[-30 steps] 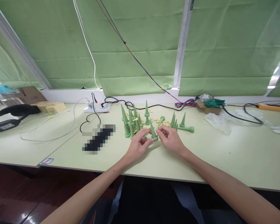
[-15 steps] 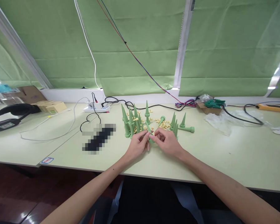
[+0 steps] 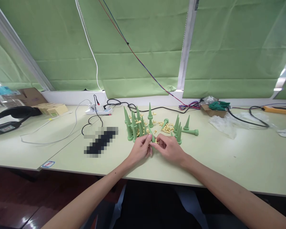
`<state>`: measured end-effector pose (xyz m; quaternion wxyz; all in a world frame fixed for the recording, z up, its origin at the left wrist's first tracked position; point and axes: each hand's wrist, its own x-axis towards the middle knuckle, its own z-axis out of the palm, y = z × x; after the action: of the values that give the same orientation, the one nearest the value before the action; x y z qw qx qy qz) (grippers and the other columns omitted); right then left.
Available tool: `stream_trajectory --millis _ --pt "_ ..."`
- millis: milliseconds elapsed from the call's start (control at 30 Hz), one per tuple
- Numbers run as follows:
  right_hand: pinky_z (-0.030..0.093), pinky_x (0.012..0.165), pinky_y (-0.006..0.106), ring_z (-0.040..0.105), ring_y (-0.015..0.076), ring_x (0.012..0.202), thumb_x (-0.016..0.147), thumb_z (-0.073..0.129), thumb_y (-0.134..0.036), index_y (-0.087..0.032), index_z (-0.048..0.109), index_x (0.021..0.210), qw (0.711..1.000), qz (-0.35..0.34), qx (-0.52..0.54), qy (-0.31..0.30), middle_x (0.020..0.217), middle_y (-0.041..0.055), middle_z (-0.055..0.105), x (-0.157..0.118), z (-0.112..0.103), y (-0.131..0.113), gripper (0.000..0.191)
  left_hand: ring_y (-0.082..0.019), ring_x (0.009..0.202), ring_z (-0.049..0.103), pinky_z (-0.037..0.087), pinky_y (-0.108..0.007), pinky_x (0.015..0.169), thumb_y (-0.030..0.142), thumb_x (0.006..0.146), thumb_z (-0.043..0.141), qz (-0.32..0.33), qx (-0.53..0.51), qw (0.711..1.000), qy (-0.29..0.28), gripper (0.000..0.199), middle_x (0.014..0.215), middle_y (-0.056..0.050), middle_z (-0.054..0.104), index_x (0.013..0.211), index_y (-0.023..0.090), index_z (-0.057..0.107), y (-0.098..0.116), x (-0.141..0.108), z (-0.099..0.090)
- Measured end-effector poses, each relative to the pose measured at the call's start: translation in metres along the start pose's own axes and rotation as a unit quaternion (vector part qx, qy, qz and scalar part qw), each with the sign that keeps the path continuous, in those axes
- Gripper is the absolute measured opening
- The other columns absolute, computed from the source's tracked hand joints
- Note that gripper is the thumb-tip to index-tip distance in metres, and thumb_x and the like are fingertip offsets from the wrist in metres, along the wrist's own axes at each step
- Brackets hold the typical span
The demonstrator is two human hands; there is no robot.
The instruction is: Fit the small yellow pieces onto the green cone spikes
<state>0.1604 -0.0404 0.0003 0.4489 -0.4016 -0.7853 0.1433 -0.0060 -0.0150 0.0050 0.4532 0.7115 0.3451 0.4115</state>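
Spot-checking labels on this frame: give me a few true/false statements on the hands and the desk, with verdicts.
1. Both hands meet on one green cone. True: the left hand and right hand pinch a green cone between them.
2. All the cones stand upright. False: one lying cone rests on its side.
3. Small yellow pieces lie scattered among the cones. True.
4. The window blinds are blue. False: the blinds are green.
5. The black headset lies at the desk's right end. False: left.
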Motion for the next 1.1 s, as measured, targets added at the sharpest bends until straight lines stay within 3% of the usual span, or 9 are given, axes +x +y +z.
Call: stream_trajectory --millis 300,1100 --pt "0.030 0.053 0.023 0.038 0.0092 0.050 0.091 0.057 -0.035 -0.021 0.043 0.075 1.000 -0.013 -0.025 -0.011 0.055 -0.0068 0.041 -0.0004 0.0007 0.0010 0.026 -0.010 0.039 0.050 0.038 -0.020 0.043 0.050 0.096 0.042 0.006 0.020 1.000 -0.011 0.045 0.046 0.003 0.051 0.073 0.015 0.057 -0.0015 0.0001 -0.0017" --pt "0.027 0.053 0.023 0.040 0.0104 0.053 0.091 0.054 -0.031 -0.020 0.045 0.074 0.996 -0.029 -0.057 -0.061 0.058 -0.0055 0.044 0.0006 -0.0042 -0.0026 0.022 -0.010 0.039 0.049 0.036 -0.021 0.042 0.052 0.096 0.042 -0.004 0.021 0.999 -0.035 0.049 0.043 0.003 0.049 0.066 0.016 0.054 -0.0005 0.0011 -0.0017"
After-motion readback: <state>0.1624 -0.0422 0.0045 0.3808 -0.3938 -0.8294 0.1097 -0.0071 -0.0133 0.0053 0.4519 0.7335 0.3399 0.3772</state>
